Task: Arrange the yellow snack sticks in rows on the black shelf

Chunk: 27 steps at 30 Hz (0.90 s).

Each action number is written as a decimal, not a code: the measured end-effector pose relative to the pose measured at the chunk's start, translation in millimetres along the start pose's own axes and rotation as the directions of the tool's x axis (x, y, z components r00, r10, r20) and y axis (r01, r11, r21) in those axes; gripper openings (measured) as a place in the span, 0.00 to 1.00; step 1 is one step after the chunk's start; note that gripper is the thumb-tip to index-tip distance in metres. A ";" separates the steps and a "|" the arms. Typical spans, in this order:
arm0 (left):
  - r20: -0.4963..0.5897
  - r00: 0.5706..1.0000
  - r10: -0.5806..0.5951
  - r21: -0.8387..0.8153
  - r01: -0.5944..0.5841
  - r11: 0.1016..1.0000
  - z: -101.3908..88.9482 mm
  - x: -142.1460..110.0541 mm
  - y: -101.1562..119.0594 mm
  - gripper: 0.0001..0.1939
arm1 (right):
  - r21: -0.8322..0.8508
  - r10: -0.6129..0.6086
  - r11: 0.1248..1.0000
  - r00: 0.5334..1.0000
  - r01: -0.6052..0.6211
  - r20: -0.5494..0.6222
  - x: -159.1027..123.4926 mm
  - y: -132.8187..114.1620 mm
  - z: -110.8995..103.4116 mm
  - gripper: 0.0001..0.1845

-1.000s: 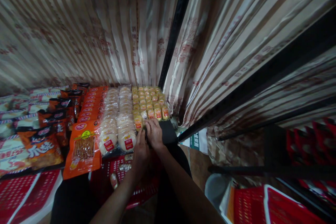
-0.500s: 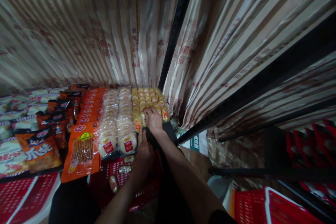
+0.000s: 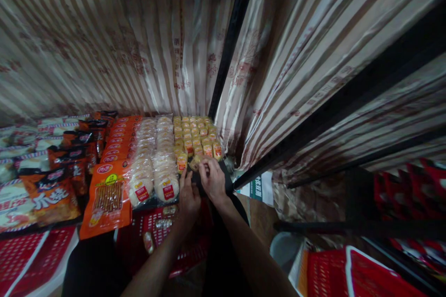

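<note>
Small yellow-wrapped snacks with red labels (image 3: 207,149) stand in rows at the right end of the dark shelf. My right hand (image 3: 213,178) is at their front edge, fingers bent and pinched on one small wrapped snack (image 3: 195,163). Just left of it, my left hand (image 3: 189,197) rests at the shelf edge. Its fingers are stretched out, tips by the foot of the front left snack (image 3: 181,162). Beside these rows are clear packs of round pale cakes (image 3: 167,188). Below my left arm, a red basket (image 3: 139,227) holds several loose wrapped pieces.
Orange bags of stick snacks (image 3: 108,195) and orange-black snack bags (image 3: 57,197) line the shelf to the left. A black metal post (image 3: 232,41) and striped curtains (image 3: 139,32) stand behind. At lower right are a red basket (image 3: 327,274) and a grey bucket (image 3: 287,248).
My right hand has drawn back toward the shelf's front edge and slightly right, uncovering the snack rows behind. My left hand stays near the front left snack. The view has shifted slightly.
</note>
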<state>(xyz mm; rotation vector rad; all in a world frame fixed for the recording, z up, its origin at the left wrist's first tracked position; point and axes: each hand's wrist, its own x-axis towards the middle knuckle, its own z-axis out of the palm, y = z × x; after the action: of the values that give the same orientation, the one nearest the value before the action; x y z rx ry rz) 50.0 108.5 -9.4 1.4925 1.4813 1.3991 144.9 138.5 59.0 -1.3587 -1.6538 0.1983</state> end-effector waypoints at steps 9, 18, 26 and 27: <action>0.341 0.798 -0.496 -0.667 0.577 0.470 -15.9 4.8 52.0 0.22 | 0.007 -0.287 0.957 0.951 0.289 0.114 -57.7 3.8 -25.8 0.13; 0.282 0.756 -0.590 -0.680 0.592 0.433 -11.6 9.2 54.6 0.22 | 0.101 0.137 0.984 0.987 -0.145 0.083 -57.9 6.1 -31.1 0.16; 0.203 0.830 -0.519 -0.613 0.521 0.594 -1.4 15.7 40.5 0.26 | 0.316 0.415 0.801 0.852 -0.509 0.320 -27.4 16.9 -1.1 0.16; 0.165 0.850 -0.500 -0.558 0.498 0.663 -2.1 16.0 38.9 0.26 | 0.235 0.407 0.855 0.879 -0.462 0.248 -24.8 15.4 -3.9 0.18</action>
<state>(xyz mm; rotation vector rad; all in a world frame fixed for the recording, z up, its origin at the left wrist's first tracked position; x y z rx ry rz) 57.1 115.7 31.5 0.6216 1.1693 1.3256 156.4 121.9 37.6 -1.5037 -1.3718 0.8308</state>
